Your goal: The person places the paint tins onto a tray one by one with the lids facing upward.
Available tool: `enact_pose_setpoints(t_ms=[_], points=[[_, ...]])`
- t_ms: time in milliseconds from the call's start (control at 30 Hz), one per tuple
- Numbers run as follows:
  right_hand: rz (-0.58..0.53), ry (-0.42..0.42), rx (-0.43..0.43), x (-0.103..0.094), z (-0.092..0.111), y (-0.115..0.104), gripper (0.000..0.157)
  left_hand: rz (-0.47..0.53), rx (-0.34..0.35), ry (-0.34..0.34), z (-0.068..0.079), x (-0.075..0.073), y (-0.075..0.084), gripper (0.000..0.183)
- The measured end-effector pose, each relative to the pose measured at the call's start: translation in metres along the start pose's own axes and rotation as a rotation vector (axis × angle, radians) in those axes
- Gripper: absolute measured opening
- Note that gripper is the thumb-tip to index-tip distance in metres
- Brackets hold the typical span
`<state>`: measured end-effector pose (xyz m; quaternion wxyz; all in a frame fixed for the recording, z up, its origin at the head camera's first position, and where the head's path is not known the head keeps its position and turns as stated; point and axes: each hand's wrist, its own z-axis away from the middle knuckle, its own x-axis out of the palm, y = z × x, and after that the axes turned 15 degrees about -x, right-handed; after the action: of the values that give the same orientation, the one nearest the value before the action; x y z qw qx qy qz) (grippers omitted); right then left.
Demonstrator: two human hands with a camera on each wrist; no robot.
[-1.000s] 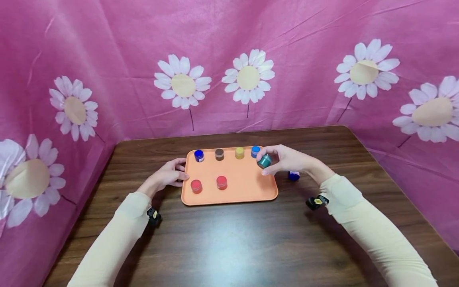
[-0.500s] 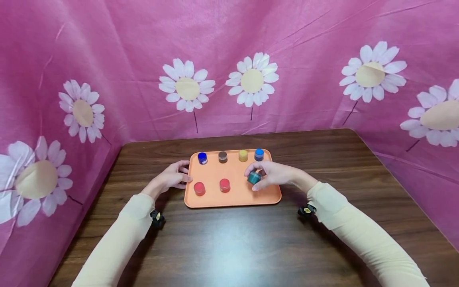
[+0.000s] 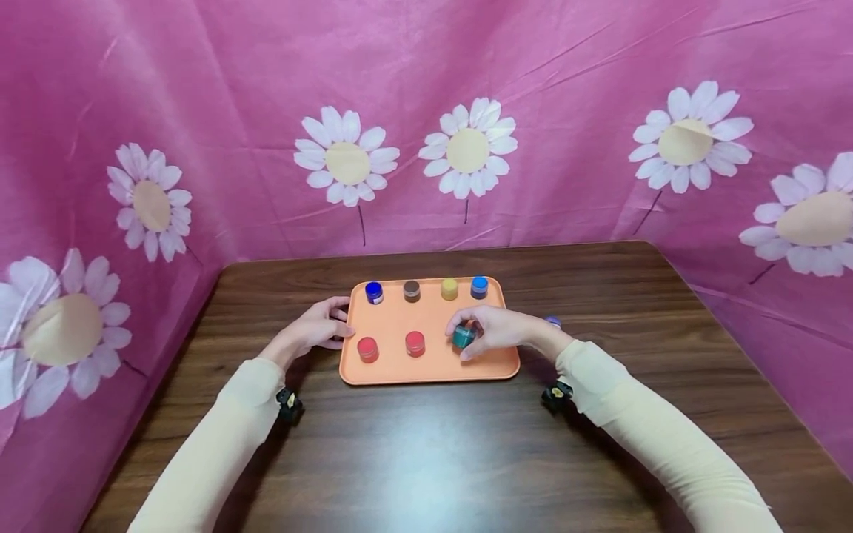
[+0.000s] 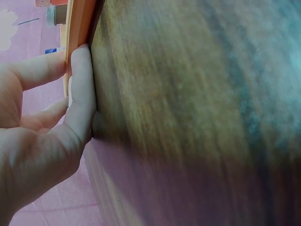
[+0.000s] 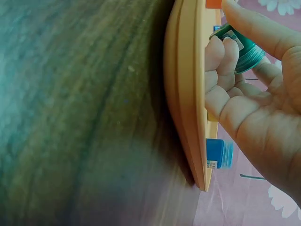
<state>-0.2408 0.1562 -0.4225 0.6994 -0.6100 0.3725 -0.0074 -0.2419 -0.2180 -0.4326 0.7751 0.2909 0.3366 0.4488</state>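
Note:
The orange tray point(image 3: 393, 374) lies on a wooden table. At its left edge my left hand point(image 3: 316, 326) grips the rim, the thumb over it and other fingers against the outside and underside in the left wrist view. My right hand point(image 3: 494, 331) pinches a green paint jar point(image 3: 463, 338) between thumb and fingers, right of two red jars. In the right wrist view, the green jar point(image 5: 242, 49) is tilted and close to the tray; contact with its floor cannot be told. The left red jar point(image 3: 368, 349) and right red jar point(image 3: 415, 343) stand in the front row.
Along the tray's back stand a dark blue jar point(image 3: 374, 293), a brown jar point(image 3: 412, 291), a yellow jar point(image 3: 449, 289) and a light blue jar point(image 3: 479, 287). Another blue jar point(image 3: 553, 321) is partly hidden behind the right wrist. A pink flowered cloth point(image 3: 413, 66) surrounds the table.
My right hand has carried the green jar left and toward the front row, lowering it close to the tray. The left hand stays at the tray's left edge.

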Motion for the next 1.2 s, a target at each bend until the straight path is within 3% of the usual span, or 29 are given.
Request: enact_pose_setpoints(t_ms=[367,867,1100,1200], points=[[0.042,-0.032,-0.057,0.002,-0.014,-0.003,0.034,0.005,-0.004,0.016,0.002,-0.006,-0.004,0.078],[-0.029,-0.024,-0.003,0.001,-0.010,0.006,0.036,0.010,0.022,-0.020,0.000,-0.002,-0.003,0.079],[-0.218,-0.025,0.097,0.001,-0.013,0.007,0.043,0.007,0.019,-0.017,0.000,-0.001,-0.001,0.080],[-0.247,-0.019,0.116,0.000,-0.013,0.006,0.046,0.009,0.017,-0.017,0.000,-0.001,-0.001,0.080]])
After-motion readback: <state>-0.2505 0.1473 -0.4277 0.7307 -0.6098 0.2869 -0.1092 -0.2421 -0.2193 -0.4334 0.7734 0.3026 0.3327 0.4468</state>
